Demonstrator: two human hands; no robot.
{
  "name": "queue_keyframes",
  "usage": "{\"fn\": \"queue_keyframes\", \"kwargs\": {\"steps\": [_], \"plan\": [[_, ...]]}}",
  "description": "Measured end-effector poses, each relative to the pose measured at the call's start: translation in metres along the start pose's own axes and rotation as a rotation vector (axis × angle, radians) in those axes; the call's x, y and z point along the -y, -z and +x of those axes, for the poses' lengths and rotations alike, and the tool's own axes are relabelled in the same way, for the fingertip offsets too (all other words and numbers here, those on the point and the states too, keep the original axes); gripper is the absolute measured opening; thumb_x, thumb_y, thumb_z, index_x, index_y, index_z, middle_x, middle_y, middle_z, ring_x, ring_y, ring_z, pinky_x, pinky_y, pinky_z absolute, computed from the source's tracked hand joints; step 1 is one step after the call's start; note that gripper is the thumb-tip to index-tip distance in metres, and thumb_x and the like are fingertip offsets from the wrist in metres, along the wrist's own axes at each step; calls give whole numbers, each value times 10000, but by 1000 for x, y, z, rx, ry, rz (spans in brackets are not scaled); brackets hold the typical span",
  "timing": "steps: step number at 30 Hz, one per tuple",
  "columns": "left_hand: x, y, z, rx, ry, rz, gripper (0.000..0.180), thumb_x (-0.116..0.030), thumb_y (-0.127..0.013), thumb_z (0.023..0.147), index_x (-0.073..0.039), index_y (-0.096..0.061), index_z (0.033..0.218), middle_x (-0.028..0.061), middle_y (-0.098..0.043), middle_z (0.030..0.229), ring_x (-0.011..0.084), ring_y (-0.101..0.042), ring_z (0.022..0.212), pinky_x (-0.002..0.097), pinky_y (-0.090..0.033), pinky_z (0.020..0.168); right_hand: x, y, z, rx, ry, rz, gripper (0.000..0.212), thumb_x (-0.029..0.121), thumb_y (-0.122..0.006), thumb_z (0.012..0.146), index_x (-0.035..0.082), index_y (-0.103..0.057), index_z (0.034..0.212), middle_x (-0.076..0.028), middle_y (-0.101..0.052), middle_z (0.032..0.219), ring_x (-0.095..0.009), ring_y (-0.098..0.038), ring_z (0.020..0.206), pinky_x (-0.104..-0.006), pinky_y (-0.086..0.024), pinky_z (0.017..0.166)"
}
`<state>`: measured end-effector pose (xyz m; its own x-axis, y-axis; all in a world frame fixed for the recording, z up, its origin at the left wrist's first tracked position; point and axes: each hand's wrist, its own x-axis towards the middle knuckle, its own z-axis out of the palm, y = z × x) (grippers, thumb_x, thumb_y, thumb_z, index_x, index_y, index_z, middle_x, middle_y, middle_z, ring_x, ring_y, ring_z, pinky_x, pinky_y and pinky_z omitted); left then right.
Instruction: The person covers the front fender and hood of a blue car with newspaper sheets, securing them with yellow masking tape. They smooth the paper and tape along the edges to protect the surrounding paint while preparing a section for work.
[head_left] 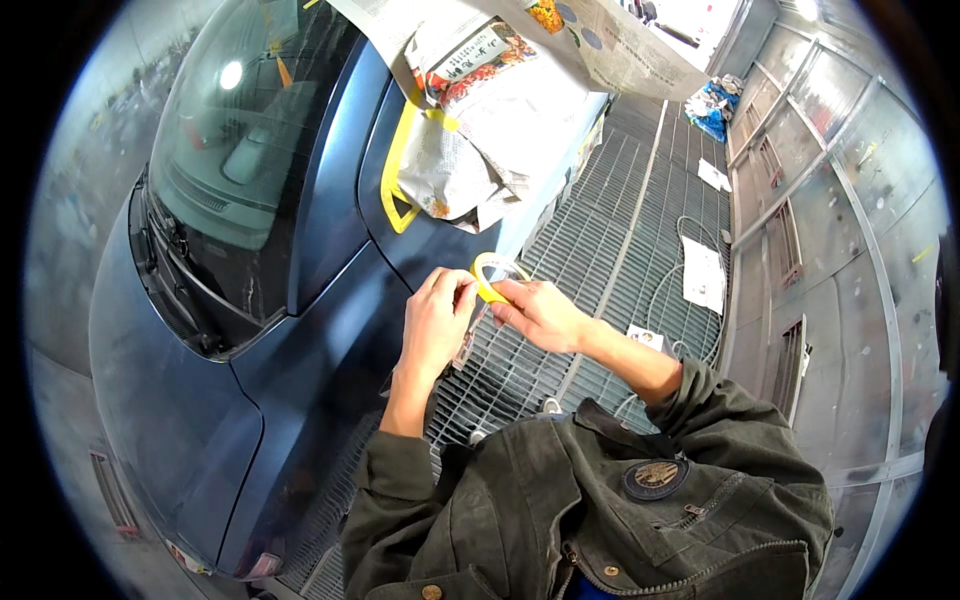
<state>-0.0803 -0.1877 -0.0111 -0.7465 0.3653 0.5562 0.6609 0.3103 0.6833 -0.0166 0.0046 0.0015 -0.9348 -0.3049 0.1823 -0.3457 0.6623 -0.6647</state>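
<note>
In front of me, beside the blue car's door, my right hand (541,315) grips a roll of yellow masking tape (484,272) by its near edge. At the roll's left side, my left hand (432,318) has thumb and fingers pinched together on the tape; a loose end between them is too small to make out. Just beyond, newspaper sheets (450,180) cover the car's side window. Yellow tape strips (392,172) run along the front edge of that covering, down to its lower corner.
The blue car (310,380) fills the left, with its windshield (235,150) and wipers. Grating (600,240) forms the floor. White papers (703,275) and a hose lie toward the right metal wall (850,260). A blue and white bundle (712,108) is farther off.
</note>
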Motion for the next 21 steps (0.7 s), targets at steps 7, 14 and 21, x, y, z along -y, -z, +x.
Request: {"fn": "queue_keyframes", "kwargs": {"steps": [7,14,21], "plan": [[9,33,31,-214,-94,271,151,-42,-683,849,-69,-551,918,110,-583,869,344,-647,717,441,-527,603,-27,-20,-3,-234,-249,-4,470,329,-538,1041,59,-494,1423,-64,-670,640,-161,-630,508,-299,-502,540],[17,41,79,-224,-244,308,141,-51,-655,905,-31,-534,975,128,-584,922,355,-667,784,442,-544,652,-44,-27,39,-365,-414,181,342,372,-532,1036,73,-679,961,-39,-663,609,-149,-639,527,-325,-493,536],[28,28,114,-221,-210,450,130,-148,-628,955,-49,-562,1006,134,-590,995,352,-685,839,449,-562,691,-51,-18,74,-425,-427,185,365,369,-543,1029,53,-707,949,-45,-678,631,-154,-647,523,-322,-509,546]]}}
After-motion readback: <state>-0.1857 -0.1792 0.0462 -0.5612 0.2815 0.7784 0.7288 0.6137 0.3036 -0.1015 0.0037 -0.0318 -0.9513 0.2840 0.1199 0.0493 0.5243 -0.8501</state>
